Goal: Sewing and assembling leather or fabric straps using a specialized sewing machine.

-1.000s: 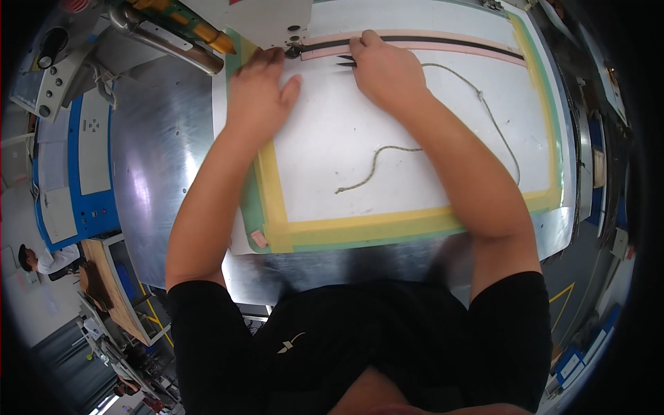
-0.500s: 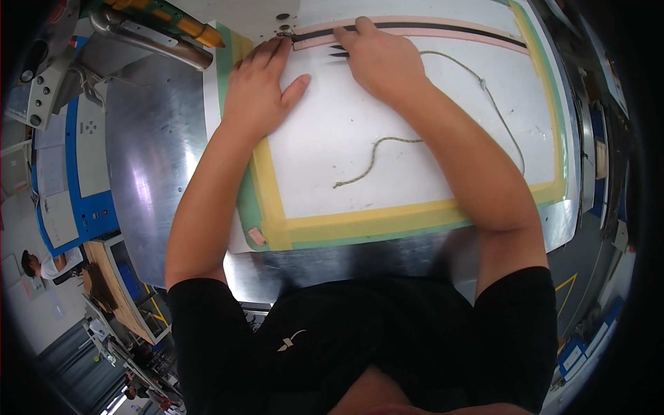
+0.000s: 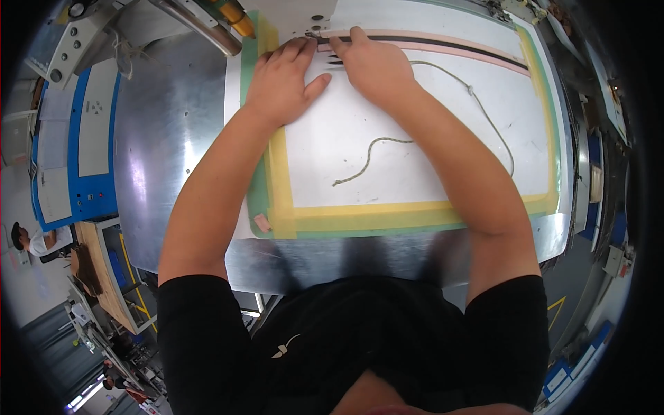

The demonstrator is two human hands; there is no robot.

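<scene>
A long black strip (image 3: 443,44) runs between pink bands (image 3: 477,61) along the far side of a white board (image 3: 346,152). My left hand (image 3: 285,81) lies flat at the strip's left end, thumb spread, fingertips by a small metal piece (image 3: 315,32). Close to its right, my right hand (image 3: 379,72) touches the strip with thumb side and index finger. Its curled fingers hold a dark two-pointed tool (image 3: 335,61), points to the left; the palm hides the rest, so tweezers or snips I cannot tell. A thin knotted cord (image 3: 485,114) passes under my right forearm.
Yellow and green tape (image 3: 373,213) edges the board, which rests on a shiny metal table (image 3: 159,124). At the far left are a metal tube (image 3: 204,33) and a yellow cylinder (image 3: 237,19). A blue-framed cabinet (image 3: 97,131) stands left; a person (image 3: 38,238) is beyond.
My right hand has slid left along the strip, nearer to my left hand. The whole view has shifted a little; my left hand keeps its place at the strip's end.
</scene>
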